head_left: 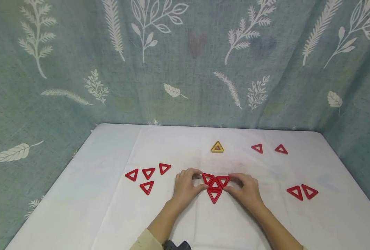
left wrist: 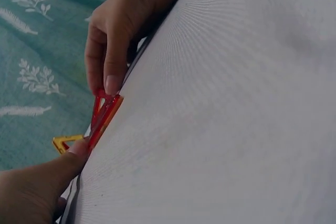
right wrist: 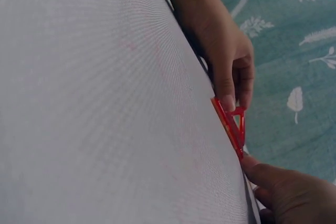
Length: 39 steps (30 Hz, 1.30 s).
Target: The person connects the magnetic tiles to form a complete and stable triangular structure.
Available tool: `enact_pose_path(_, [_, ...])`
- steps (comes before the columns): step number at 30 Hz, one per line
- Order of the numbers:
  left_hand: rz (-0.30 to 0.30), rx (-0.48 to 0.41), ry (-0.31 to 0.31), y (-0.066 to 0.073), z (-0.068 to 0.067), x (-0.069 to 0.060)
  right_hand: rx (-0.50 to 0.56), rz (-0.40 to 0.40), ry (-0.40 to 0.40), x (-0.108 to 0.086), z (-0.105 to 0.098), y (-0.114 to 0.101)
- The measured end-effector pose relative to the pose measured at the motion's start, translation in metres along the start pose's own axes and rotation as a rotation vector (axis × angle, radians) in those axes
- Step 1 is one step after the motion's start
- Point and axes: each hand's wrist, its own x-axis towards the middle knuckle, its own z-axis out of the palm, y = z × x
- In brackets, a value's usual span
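Several hollow red triangle tiles lie joined on the white table, a central triangle (head_left: 215,188) with others along its sides. My left hand (head_left: 186,185) pinches the upper-left triangle (head_left: 208,174), its thumb by the lower corner of the group. On the other side, my right hand (head_left: 247,189) grips the upper-right triangle (head_left: 223,176) between thumb and fingers. A bottom triangle (head_left: 210,196) points toward me, with no hand around it. Both wrist views show the red tiles (left wrist: 107,114) nearly edge-on between the two hands, so their exact contacts are partly hidden.
Beyond the group stands a yellow triangle (head_left: 217,151) with something reddish inside. Several loose red triangles (head_left: 148,170) lie to the left. Two more red triangles (head_left: 257,146) are at the back right, and another pair (head_left: 295,188) nearer on the right. A patterned curtain (head_left: 185,69) hangs behind the table.
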Motion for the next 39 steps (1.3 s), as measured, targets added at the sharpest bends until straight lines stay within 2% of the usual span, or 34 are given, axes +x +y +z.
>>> enact_pose_path(5, [-0.002,-0.1,-0.013,-0.002,-0.001,0.001,0.1,0.008,-0.012,0.0,0.001,-0.003])
enact_pose_path(9, [0.025,-0.2,-0.029,-0.002,-0.003,0.001,0.147,-0.034,-0.002,0.001,0.002,-0.004])
enact_pose_path(12, [0.028,-0.229,-0.038,-0.001,-0.004,0.0,0.161,-0.065,-0.003,0.001,0.002,-0.005])
enact_pose_path(16, [0.048,-0.194,-0.039,0.001,-0.006,-0.001,0.141,-0.07,-0.013,0.001,0.002,-0.004])
enact_pose_path(21, [0.127,-0.147,-0.043,0.001,-0.007,-0.001,0.121,-0.113,-0.006,0.002,0.002,-0.003])
enact_pose_path(27, [0.216,-0.117,-0.062,0.001,-0.007,0.0,0.145,-0.283,0.044,0.001,0.006,0.0])
enact_pose_path(30, [0.263,-0.108,-0.054,0.001,-0.006,0.0,0.15,-0.379,0.072,-0.001,0.009,0.002])
enact_pose_path(32, [0.285,-0.101,-0.047,0.0,-0.005,0.0,0.144,-0.416,0.094,-0.001,0.01,0.002])
enact_pose_path(34, [0.304,-0.088,-0.033,0.0,-0.005,-0.001,0.133,-0.425,0.113,-0.002,0.011,0.002])
enact_pose_path(39, [0.309,-0.061,-0.013,-0.001,-0.003,-0.001,0.126,-0.422,0.111,-0.003,0.011,0.001])
